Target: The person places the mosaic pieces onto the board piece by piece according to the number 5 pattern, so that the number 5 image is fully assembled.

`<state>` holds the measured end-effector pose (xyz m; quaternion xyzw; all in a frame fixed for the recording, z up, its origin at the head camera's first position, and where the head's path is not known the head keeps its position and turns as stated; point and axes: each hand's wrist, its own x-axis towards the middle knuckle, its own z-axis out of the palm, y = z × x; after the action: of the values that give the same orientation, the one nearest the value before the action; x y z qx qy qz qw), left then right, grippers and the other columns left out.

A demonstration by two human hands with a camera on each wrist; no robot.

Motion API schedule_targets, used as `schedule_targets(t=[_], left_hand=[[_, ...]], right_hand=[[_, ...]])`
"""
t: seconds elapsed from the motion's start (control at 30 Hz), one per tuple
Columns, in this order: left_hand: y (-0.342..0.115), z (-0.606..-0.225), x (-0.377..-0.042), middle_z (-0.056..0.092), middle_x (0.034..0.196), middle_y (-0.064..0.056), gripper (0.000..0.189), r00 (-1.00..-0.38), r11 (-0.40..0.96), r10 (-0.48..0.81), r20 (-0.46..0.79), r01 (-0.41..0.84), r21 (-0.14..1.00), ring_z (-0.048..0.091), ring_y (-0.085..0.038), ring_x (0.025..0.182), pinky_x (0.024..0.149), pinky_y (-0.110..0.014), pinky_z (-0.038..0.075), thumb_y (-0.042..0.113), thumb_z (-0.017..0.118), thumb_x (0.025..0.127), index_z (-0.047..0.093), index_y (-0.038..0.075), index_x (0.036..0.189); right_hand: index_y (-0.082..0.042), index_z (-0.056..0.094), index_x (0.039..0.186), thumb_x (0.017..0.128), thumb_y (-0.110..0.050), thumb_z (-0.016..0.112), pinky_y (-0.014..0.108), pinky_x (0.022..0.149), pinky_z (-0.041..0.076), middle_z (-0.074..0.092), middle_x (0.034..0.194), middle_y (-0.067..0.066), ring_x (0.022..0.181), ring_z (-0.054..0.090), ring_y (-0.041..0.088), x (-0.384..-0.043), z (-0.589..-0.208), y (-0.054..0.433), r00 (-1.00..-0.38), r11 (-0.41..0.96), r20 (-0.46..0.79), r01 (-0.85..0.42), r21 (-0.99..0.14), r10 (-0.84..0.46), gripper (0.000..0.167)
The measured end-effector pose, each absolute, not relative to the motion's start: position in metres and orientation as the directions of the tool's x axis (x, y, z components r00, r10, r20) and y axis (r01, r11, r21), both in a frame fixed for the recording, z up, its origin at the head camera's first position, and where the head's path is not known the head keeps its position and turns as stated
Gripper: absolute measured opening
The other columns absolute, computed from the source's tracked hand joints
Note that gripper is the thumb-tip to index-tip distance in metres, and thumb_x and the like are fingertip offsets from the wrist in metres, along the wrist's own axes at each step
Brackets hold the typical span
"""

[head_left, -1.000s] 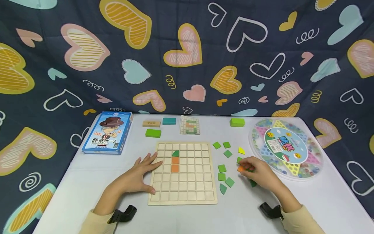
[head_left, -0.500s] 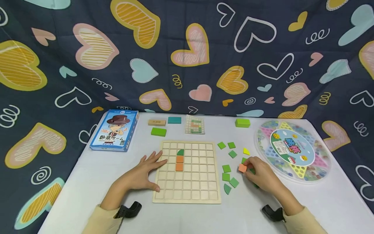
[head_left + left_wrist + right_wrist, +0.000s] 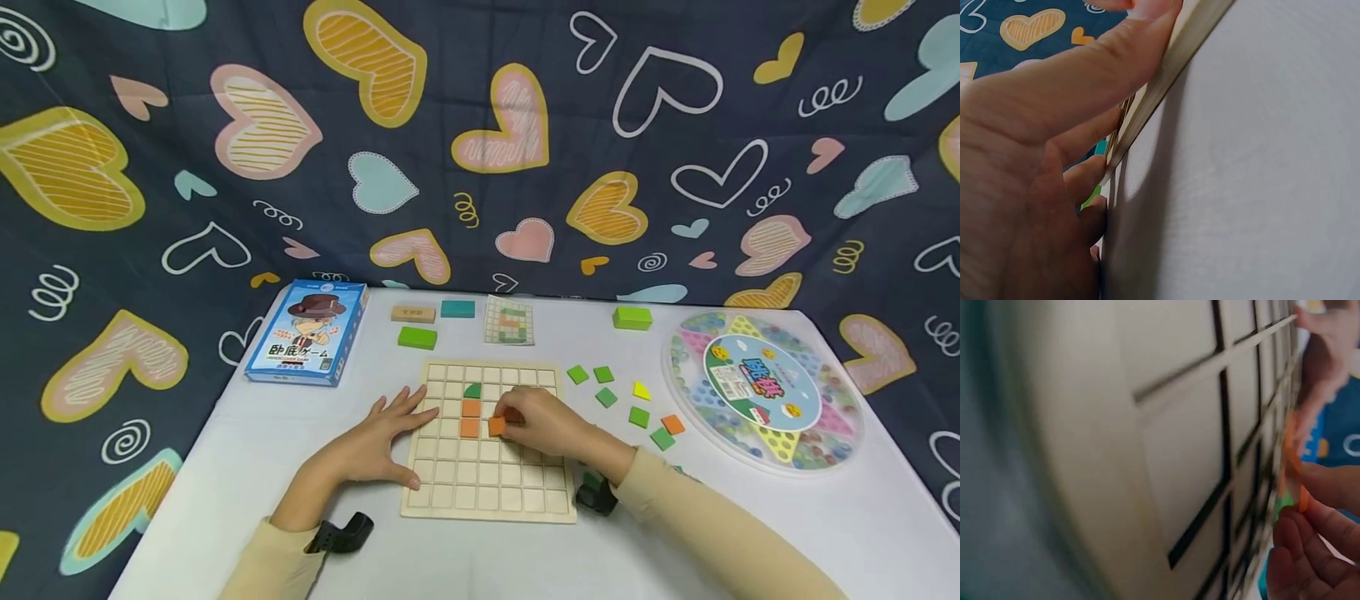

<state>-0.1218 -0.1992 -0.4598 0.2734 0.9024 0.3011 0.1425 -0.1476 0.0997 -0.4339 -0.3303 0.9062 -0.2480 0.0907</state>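
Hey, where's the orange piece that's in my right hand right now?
In the head view, your right hand pinches the orange piece over the grid board, just right of the lower orange square.

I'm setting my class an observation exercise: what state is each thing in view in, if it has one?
Board: flat, partly filled
Quarter-round: in a cell
Two orange tiles: in cells
Held tile: pinched
Left hand: fingers spread, touching the board
Right hand: pinching the held tile
Loose tiles: scattered right of the board
Blue box: looks closed, picture up
Round game: flat, label up
Card: pattern showing
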Motion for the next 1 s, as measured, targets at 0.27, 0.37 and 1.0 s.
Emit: schedule_targets(t=[0.27,0.37,1.0], left_hand=[[-0.195,-0.46,-0.125,0.011,0.16,-0.008,0.104,-0.807,0.673,0.583,-0.091,0.417,0.612,0.005,-0.035,0.147,0.114,-0.062,0.002,0.051,0.084,0.057,0.041,0.017,0.145],[-0.195,-0.46,-0.126,0.012,0.16,-0.009,0.104,-0.804,0.663,0.59,-0.079,0.426,0.615,0.005,-0.036,0.146,0.113,-0.062,0.002,0.051,0.084,0.057,0.041,0.016,0.145],[-0.197,-0.466,-0.124,0.016,0.158,-0.015,0.105,-0.807,0.633,0.59,-0.032,0.437,0.64,0.007,-0.044,0.144,0.11,-0.067,0.001,0.056,0.08,0.055,0.042,0.015,0.144]], right_hand=[[-0.011,0.068,0.099,0.084,-0.016,0.071,0.022,0.072,0.049,0.06,0.094,-0.004,0.079,0.053,0.007,-0.153,-0.438,0.092,-0.726,0.65,-0.021,-0.602,-0.463,-0.688,0.016],[-0.011,0.068,0.101,0.084,-0.016,0.072,0.023,0.075,0.05,0.06,0.096,-0.003,0.082,0.054,0.008,-0.151,-0.436,0.092,-0.728,0.655,-0.029,-0.597,-0.464,-0.685,0.019],[-0.004,0.065,0.118,0.082,-0.008,0.071,0.036,0.074,0.053,0.066,0.112,0.014,0.091,0.065,0.025,-0.106,-0.444,0.3,-0.982,0.837,0.094,-0.19,-0.513,-0.165,0.036]])
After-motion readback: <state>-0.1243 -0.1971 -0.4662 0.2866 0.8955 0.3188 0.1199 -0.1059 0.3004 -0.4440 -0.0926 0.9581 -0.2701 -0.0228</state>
